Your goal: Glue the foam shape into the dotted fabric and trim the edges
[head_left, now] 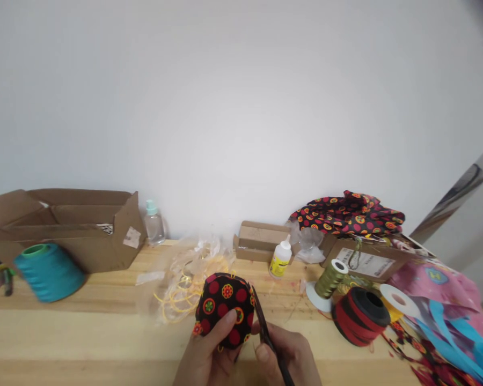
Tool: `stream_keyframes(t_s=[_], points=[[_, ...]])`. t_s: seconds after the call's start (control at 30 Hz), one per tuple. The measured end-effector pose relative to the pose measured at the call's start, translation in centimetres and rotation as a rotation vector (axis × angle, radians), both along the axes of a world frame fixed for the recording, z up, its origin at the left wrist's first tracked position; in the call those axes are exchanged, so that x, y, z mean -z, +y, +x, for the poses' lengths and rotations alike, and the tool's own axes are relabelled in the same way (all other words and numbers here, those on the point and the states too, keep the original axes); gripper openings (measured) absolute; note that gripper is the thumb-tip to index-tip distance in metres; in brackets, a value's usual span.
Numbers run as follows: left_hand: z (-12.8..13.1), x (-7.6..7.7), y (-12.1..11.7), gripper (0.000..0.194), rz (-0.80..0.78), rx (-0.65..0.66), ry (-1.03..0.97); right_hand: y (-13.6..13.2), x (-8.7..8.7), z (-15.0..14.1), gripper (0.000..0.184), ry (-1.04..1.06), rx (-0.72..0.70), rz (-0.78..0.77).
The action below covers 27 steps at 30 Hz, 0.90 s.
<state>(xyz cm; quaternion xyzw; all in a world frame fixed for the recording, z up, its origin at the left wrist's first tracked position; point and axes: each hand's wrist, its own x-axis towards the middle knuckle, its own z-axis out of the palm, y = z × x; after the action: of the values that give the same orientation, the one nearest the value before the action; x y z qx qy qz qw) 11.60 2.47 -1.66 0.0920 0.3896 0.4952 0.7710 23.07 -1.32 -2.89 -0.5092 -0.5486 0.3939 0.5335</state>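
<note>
We pinch the patterned fabric round (224, 308) in our left hand (207, 356), thumb on its face to steady it, while our right hand (284, 354) closes on scissors (265, 332) with blades at its right edge. Beyond the round lie yellow cord (181, 292) and a glue bottle (280, 260).

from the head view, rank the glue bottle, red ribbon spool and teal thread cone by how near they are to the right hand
1. Glue bottle, just beyond the right hand, toward the wall.
2. Red ribbon spool, off to its right.
3. Teal thread cone, far left.
The first two are fairly close.
</note>
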Motion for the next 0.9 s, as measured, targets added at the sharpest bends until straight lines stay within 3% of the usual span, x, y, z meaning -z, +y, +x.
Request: stream_keyframes(t_s=[0.37, 0.6, 0.9], points=[[0.2, 1.2, 0.2, 0.026, -0.011, -0.013, -0.024, 0.3, 0.2, 0.1, 0.043, 0.065, -0.028, 0.049], [0.2, -0.3, -0.2, 0.009, 0.019, 0.019, 0.034, 0.2, 0.3, 0.6, 0.048, -0.091, 0.004, 0.021], [0.3, -0.9, -0.1, 0.014, 0.017, -0.075, 0.093, 0.0, -0.1, 0.8, 0.052, -0.152, 0.044, 0.006]])
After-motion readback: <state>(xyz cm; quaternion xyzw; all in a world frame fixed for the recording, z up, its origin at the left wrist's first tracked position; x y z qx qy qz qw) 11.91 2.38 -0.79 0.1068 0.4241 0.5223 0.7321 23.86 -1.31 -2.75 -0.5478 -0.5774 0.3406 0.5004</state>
